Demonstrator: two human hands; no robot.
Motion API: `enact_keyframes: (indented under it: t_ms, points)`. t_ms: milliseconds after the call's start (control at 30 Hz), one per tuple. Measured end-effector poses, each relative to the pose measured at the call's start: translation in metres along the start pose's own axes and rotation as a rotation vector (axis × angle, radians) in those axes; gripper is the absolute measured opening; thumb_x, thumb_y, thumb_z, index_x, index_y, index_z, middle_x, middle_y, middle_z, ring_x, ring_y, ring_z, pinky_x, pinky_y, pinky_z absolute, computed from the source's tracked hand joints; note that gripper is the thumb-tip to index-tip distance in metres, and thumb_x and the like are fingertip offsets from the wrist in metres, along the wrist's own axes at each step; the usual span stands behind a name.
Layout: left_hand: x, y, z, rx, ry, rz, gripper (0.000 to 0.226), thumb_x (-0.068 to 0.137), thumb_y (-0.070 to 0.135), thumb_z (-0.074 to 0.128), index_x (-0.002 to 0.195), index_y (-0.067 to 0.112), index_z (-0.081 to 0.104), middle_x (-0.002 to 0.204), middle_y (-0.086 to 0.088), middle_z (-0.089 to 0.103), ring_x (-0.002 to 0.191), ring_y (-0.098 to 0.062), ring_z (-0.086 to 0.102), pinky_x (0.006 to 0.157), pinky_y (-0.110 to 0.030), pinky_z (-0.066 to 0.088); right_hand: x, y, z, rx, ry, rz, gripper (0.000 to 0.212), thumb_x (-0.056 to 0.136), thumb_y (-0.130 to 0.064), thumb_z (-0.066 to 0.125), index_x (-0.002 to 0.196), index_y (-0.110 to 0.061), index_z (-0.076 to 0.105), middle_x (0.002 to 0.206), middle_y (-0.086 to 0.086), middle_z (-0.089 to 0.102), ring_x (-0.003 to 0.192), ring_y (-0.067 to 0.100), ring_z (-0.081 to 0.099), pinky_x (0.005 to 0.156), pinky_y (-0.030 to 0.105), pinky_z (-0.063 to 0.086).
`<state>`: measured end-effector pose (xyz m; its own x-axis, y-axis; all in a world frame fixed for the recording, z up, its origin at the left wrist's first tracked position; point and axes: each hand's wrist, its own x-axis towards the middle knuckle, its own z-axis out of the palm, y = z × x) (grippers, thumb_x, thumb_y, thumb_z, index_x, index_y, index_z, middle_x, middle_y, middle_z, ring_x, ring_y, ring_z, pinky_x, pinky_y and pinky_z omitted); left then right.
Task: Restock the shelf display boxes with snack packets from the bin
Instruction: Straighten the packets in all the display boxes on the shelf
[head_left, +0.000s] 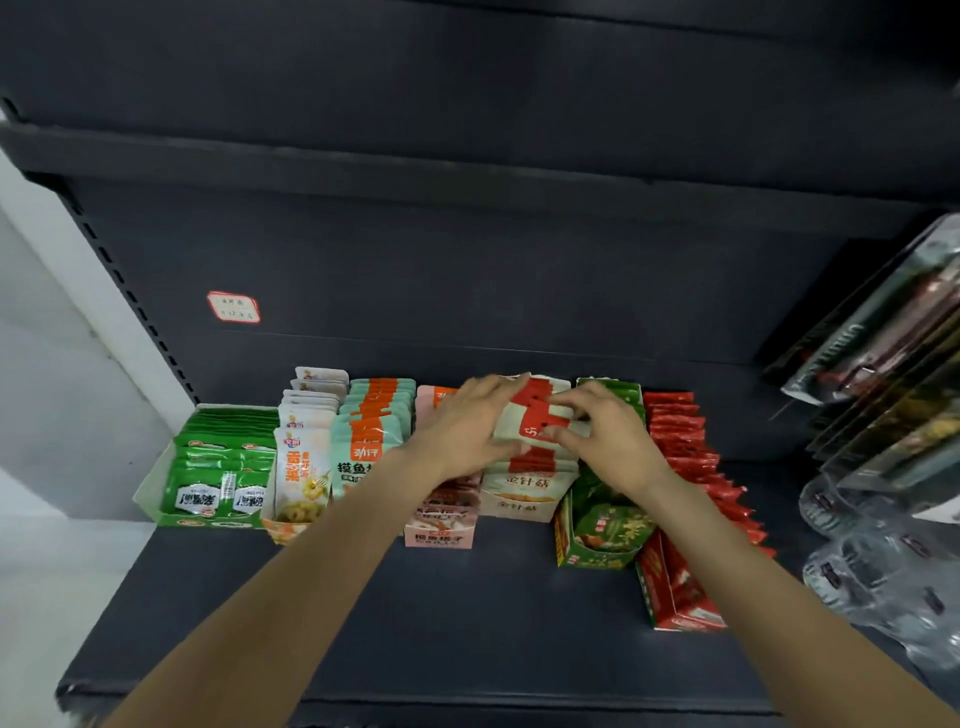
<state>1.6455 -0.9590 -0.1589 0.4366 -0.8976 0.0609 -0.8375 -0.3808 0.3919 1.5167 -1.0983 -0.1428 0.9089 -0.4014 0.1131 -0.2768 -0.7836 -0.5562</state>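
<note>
Both hands were at the middle of the shelf (467, 613), over the cream box (519, 501) of red-and-cream packets (530, 415). The left hand (467, 431) lay along the left side of the stack with fingers nearly straight, pressing the packets rather than gripping them. The right hand (602, 436) came in from the other side with fingers bent, fingertips on the upper packets — whether it pinched one or only steadied them could not be told. The packets stood upright in the box, the top few leaning back toward the rear panel. No bin was in view.

The risks were mostly ones of crowding. The stack looked full; pushing more in would likely buckle the front packets or tip them over the low front lip onto the shelf. The right forearm crossed directly above the green box (602, 525), which sat skewed with its packets loose, so a dropped wrist could knock it further askew or shove it into the red box (675, 582) beside it. The left forearm passed over the pink box (441, 525) — a careless pull-back could drag its front packets out. The teal packets (371, 431) and yellow packets (306, 457) to the left stood tall and close together and would probably topple in a row if bumped. The clear bags (883, 571) at the right edge sat well apart.
</note>
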Motion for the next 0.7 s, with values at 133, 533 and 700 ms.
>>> enact_keyframes:
  t_ms: [133, 533, 700]
  points:
    - [-0.007, 0.000, 0.001, 0.124, 0.120, 0.076, 0.037, 0.093, 0.032, 0.054, 0.130, 0.027, 0.054, 0.124, 0.006, 0.052, 0.116, -0.013, 0.040, 0.097, -0.034, 0.038, 0.004, 0.013, -0.008, -0.078, -0.070, -0.053, 0.008, 0.087, -0.021, 0.066, 0.094, -0.022, 0.067, 0.095, -0.009, 0.054, 0.092, 0.010, 0.056, 0.083, 0.025, 0.046]
    - [0.003, 0.005, -0.001, 0.073, 0.033, 0.039, 0.027, 0.098, 0.022, 0.047, 0.122, 0.023, 0.058, 0.158, -0.002, 0.012, 0.146, -0.019, 0.011, 0.118, -0.037, 0.019, 0.016, 0.016, -0.011, 0.146, -0.172, 0.023, 0.044, 0.094, -0.040, 0.050, 0.136, -0.026, 0.042, 0.122, -0.012, 0.053, 0.116, 0.003, 0.048, 0.096, 0.021, 0.037]
    - [-0.002, 0.006, 0.000, 0.056, -0.035, -0.026, 0.031, 0.097, 0.021, 0.047, 0.126, 0.030, 0.041, 0.128, -0.002, 0.055, 0.114, -0.019, 0.053, 0.091, -0.040, 0.049, 0.011, 0.027, -0.010, 0.123, -0.160, -0.039, 0.023, 0.096, -0.023, 0.051, 0.115, -0.022, 0.065, 0.110, -0.010, 0.066, 0.099, 0.004, 0.062, 0.086, 0.018, 0.049]
